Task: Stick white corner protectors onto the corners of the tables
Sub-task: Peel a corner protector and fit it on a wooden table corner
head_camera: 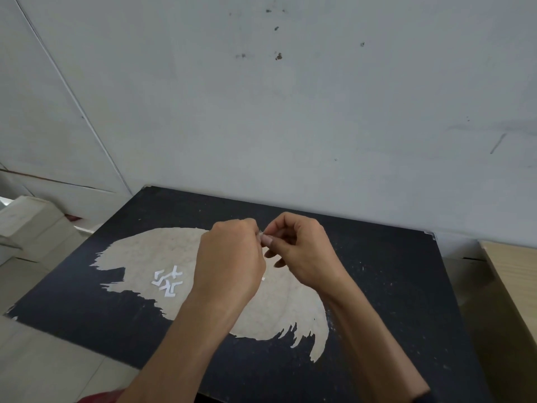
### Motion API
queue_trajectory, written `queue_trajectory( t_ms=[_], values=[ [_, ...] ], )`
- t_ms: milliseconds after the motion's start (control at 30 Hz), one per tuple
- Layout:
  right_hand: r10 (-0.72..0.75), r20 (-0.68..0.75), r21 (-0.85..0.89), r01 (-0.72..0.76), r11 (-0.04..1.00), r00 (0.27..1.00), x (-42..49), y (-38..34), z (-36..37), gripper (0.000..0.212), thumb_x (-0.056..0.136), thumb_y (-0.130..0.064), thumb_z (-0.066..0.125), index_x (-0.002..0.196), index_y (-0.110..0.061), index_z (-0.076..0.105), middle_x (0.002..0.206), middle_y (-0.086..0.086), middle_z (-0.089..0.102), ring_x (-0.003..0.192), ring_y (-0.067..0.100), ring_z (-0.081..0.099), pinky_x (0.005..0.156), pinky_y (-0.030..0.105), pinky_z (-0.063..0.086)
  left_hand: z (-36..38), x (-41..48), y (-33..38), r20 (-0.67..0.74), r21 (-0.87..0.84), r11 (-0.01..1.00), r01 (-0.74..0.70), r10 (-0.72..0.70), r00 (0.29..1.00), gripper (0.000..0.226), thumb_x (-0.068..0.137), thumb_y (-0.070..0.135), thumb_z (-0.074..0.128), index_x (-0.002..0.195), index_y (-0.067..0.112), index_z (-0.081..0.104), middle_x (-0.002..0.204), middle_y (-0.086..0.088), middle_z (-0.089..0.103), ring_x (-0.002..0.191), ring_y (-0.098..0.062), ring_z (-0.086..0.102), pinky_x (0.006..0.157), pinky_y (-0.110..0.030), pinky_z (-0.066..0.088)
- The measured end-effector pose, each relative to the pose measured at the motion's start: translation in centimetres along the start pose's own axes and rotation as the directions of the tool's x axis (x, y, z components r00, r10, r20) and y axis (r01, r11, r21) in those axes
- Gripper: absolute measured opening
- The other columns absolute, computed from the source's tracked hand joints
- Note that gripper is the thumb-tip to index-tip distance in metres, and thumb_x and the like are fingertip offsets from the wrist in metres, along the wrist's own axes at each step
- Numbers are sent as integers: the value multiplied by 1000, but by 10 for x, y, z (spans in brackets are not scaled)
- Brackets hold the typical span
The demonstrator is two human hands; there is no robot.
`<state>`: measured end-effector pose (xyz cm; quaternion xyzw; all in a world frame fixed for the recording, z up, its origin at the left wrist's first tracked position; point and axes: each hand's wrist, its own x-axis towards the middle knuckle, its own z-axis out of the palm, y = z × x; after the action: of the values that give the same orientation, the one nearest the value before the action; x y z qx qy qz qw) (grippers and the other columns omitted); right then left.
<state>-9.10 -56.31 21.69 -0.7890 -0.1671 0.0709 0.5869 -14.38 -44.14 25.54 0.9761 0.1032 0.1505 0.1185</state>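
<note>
A black table (pixel 392 286) with a large worn tan patch stands against a pale wall. Several white corner protectors (pixel 168 282) lie in a small pile on the tan patch, left of my hands. My left hand (pixel 232 257) and my right hand (pixel 302 251) meet above the table's middle, fingers curled, and pinch a tiny pale piece (pixel 261 234) between their fingertips. The piece is mostly hidden by my fingers. A small white scrap (pixel 263 278) shows just under my left hand.
The table's far corners (pixel 433 235) touch the wall. Pale boxes (pixel 32 216) stand on the floor at the left. A light wooden surface (pixel 511 274) sits at the right. A red thing (pixel 98 397) shows at the bottom edge.
</note>
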Motion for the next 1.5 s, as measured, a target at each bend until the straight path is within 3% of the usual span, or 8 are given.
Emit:
queue_trajectory(
  t_ms=[200,367,467,667,933,1100,1267,1500],
  values=[
    [28,2,-103,-28,994,1000,-5,6,7,9,99,-15,60,90,-18,60,81,-6,72,72,10,71,67,43,61,1,0,0,65,-2,1000,-28,28,998,21,102,31,52,107,23,71,92,3,72,78,-12,65,74,-24,53],
    [-17,-82,-237,-3,972,996,-11,10,16,12,101,-20,56,90,-23,54,80,-12,69,75,9,67,71,43,57,7,-3,1,105,-139,989,56,-42,994,23,101,28,53,102,21,74,90,5,74,71,-9,62,60,-13,40],
    [-39,-105,-284,8,959,994,-13,10,16,11,102,-25,53,91,-25,51,81,-11,69,75,12,67,70,44,55,9,1,-4,205,-361,918,161,-91,975,26,100,25,54,86,20,75,75,4,74,69,-12,72,72,-31,59],
    [-68,-87,-331,36,943,994,-14,8,20,9,104,-27,50,95,-24,47,81,-7,68,77,15,66,71,45,54,10,5,-13,245,-537,806,249,-133,960,33,99,22,54,76,10,75,66,0,73,64,-11,73,75,-44,61],
    [-50,-133,-313,6,950,990,-15,8,30,11,104,-34,48,96,-26,47,81,-12,65,76,10,65,71,41,55,13,-2,-16,242,-518,819,248,-137,960,22,96,20,60,107,25,78,87,2,76,72,-15,74,69,-32,62],
    [-35,-130,-371,-16,929,991,-16,2,32,14,106,-36,43,99,-25,46,84,-6,68,77,14,65,67,39,53,16,-1,-16,182,-461,854,240,-173,968,19,95,23,62,106,24,78,95,3,77,78,-13,72,66,-19,51],
    [-57,-103,-462,3,887,993,-18,1,33,12,107,-31,39,98,-24,41,79,-8,62,71,12,59,58,32,43,19,0,-14,158,-438,864,250,-200,967,17,95,25,65,106,23,78,97,1,77,82,-15,72,77,-26,56],
    [-80,-70,-477,37,878,994,-21,9,36,12,107,-28,37,96,-23,40,73,-12,53,70,14,57,62,37,46,20,2,-12,124,-360,897,258,-229,966,19,93,21,67,109,23,77,104,1,76,77,-12,62,59,-10,37]
  ],
)
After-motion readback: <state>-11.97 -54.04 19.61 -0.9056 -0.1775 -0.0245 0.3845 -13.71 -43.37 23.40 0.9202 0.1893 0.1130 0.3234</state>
